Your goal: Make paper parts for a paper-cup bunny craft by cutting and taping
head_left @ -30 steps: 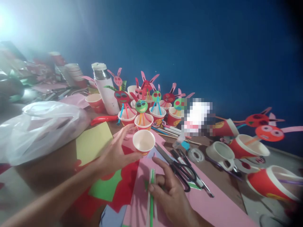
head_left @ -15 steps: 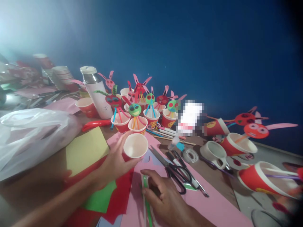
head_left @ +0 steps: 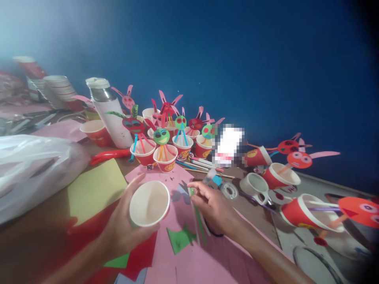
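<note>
My left hand (head_left: pixel 128 217) is wrapped round an upright paper cup (head_left: pixel 150 204), its white inside facing me. My right hand (head_left: pixel 211 205) pinches a few thin straws, one of them green (head_left: pixel 201 225), between thumb and fingers; their lower ends hang over the pink paper (head_left: pixel 168 260). Under that hand the scissors (head_left: pixel 183 187) are mostly hidden, with only the blade tips and part of a handle showing. A green paper scrap (head_left: pixel 180 238) lies between the two hands.
Behind stand several cups with paper faces (head_left: pixel 161 136) on straws, and a white flask (head_left: pixel 109 114). A plastic bag (head_left: pixel 41 173) and yellow paper (head_left: pixel 97 189) lie left. To the right are clear tape (head_left: pixel 229 190), a mug (head_left: pixel 256 187) and more decorated cups (head_left: pixel 281 176).
The paper cup in my left hand has come nearer and slightly left. My right hand has moved up and right with the straws, now covering most of the scissors. The view has shifted right.
</note>
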### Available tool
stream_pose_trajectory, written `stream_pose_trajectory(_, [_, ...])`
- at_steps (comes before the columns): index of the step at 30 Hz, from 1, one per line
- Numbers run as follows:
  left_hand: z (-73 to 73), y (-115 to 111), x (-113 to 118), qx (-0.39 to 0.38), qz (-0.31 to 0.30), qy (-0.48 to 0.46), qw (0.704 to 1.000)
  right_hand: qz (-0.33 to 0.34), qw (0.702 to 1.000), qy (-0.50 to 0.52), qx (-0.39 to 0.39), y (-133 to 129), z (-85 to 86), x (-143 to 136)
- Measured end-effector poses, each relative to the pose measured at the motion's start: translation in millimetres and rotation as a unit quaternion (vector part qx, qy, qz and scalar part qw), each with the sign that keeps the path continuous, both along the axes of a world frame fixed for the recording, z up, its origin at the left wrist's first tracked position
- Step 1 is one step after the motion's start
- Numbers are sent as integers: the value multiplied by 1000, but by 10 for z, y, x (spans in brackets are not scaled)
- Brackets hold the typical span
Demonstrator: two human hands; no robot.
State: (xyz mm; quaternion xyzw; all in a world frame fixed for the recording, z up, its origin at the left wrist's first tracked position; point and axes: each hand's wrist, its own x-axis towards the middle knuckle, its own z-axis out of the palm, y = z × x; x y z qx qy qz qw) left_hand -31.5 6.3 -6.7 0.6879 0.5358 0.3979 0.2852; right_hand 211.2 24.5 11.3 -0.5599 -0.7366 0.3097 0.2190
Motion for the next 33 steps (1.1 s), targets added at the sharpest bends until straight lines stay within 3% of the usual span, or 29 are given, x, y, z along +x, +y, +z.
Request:
stream_pose_trajectory(9, [5,-138,-99,-18,32,-35,999,-19,993,-108,53,331,-14,-453])
stream_pose_trajectory(16, [-60,-162,-137,-4,16,-26,1000,-21,988,-125,87,90,4,-254])
stream_pose_trajectory(19, [-52,-159,-88,33,-40,-23,998,7,994,-78,72,-86,93,-173])
stream_pose_trajectory(21, [-8,-141,-32,61,-92,-15,994,40,999,31,-1,-182,147,-179])
stream_pose_trajectory(23, [65,-106,32,99,-135,14,986,54,981,168,-86,-248,177,-217])
stream_pose_trajectory(25, [141,-63,86,134,-169,54,975,47,963,233,-126,-279,187,-260])
stream_pose_trajectory(30, [162,6,89,126,-213,98,964,-2,987,136,-84,-243,201,-272])
stream_pose_trajectory(33, [84,44,51,67,-193,18,979,-29,996,81,-8,-224,203,-231])
